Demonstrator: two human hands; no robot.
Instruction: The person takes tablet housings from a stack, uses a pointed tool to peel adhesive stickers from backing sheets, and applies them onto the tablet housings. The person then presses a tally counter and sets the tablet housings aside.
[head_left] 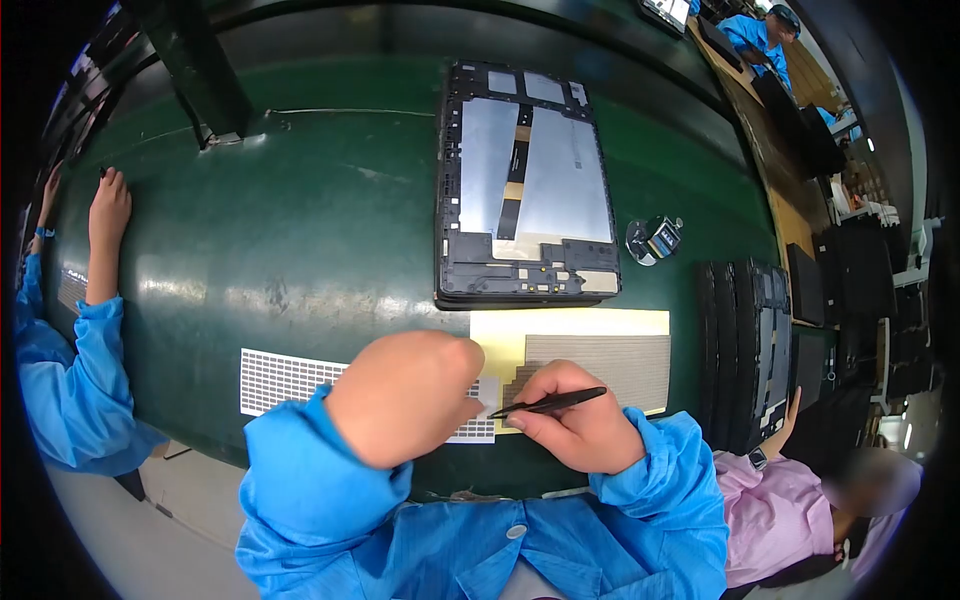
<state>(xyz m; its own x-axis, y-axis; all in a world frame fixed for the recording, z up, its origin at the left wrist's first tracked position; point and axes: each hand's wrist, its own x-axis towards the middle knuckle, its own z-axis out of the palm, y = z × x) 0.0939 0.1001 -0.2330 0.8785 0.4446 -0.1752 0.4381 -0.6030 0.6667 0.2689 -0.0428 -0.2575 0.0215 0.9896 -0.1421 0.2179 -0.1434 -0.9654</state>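
At the left of the frame, a co-worker's hand (110, 205) rests well apart. Low and left of centre, a white label sheet (290, 381) lies flat, perhaps for easy reach. The left hand (408, 395) bends over its right end, probably steadying something; its fingertips are hidden, so I cannot tell its grip. Above centre, black-framed panels (555, 180) are stacked, seemingly to leave the near edge free. Below them, a brown strip sheet (610, 358) overlaps yellow paper (500, 325). Right of the left hand, the right hand (580, 425) pinches black tweezers (555, 400), pointed leftward, apparently for fine control. Farther right stands a small counter-like device (655, 240).
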